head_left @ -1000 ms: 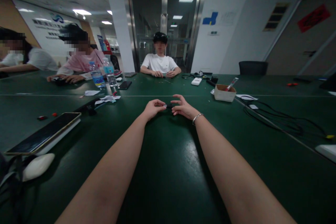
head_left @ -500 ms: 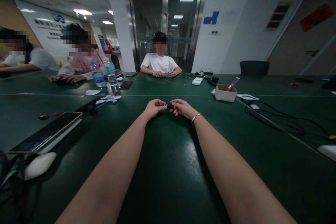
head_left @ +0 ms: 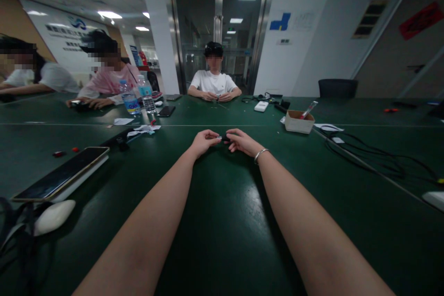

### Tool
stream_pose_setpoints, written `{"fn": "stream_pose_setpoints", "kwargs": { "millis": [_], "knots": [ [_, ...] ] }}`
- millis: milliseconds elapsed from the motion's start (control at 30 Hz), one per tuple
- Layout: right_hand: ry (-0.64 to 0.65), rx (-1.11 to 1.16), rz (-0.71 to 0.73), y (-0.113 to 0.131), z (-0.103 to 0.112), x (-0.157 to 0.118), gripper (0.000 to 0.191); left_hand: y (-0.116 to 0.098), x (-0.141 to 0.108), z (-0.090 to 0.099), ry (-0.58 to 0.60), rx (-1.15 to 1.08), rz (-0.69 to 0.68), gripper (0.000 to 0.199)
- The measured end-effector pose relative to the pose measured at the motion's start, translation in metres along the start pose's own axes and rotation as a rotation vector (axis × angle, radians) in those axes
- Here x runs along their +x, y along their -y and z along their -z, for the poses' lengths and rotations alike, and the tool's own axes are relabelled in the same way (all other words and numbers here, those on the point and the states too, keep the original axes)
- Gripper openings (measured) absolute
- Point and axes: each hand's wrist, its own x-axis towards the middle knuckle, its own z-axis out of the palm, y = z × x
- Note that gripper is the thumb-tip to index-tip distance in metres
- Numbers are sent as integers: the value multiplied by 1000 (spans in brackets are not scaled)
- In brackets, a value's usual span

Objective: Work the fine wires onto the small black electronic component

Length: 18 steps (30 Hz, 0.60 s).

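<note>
Both of my arms reach forward over the dark green table [head_left: 222, 222]. My left hand [head_left: 205, 142] pinches the silvery end of a small object, too small to name. My right hand [head_left: 243, 142], with a silver bracelet [head_left: 260, 155] at its wrist, is closed on the small black piece [head_left: 225, 138] between the two hands. The fingertips of both hands nearly meet there, just above the table. Whether the silvery end and the black piece are joined cannot be made out.
To the left lie a phone [head_left: 62, 173] on a white box, a white rounded object [head_left: 54, 217] and crumpled paper [head_left: 144, 130]. Bottles [head_left: 130, 99] stand beyond. A small box [head_left: 299, 122] and black cables [head_left: 364, 152] are at right. A person [head_left: 214, 81] sits opposite.
My hands stay almost in place around the small object, with slight finger movement. The person opposite has shifted slightly right and brought both hands closer together.
</note>
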Motion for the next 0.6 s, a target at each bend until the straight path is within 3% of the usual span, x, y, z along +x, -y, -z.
{"fn": "stream_pose_setpoints", "kwargs": {
  "millis": [100,367,600],
  "knots": [
    [3,-18,-21,-1,0,1,9,0,0,0,-5,6,11,34],
    [10,46,-4,-1,1,-1,20,-3,0,-2,55,-12,36,34],
    [8,50,1,-1,1,-2,23,1,6,-5,28,13,122,25]
  ]
}}
